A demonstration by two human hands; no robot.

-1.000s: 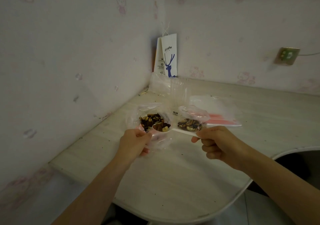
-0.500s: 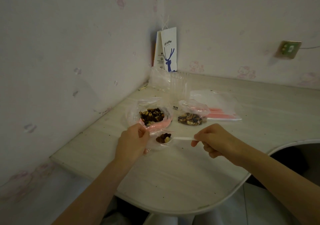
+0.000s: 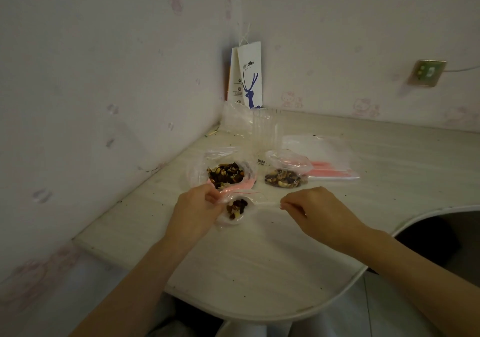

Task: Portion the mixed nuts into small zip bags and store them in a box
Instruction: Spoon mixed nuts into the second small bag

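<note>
Here, pale desk (image 3: 259, 258) meets wallpapered walls (image 3: 104, 76).

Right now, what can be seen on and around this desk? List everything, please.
nut bag: one, clear with a pink zip, open, holding brown mixed nuts, mid-desk near the left wall
filled bag: one, clear, nuts inside, right of the nut bag
empty bags: flat stack, count unclear, clear with pink strips, farther right
small bag: one, clear, in front of the nut bag
spoon: one, white, loaded with nuts, at the small bag's mouth
clear container: one, behind the bags
paper bag: one, white with a blue deer, in the corner
socket: one, greenish, right wall
desk: one, pale
left hand: grips the small bag
right hand: pinches the spoon handle
</note>
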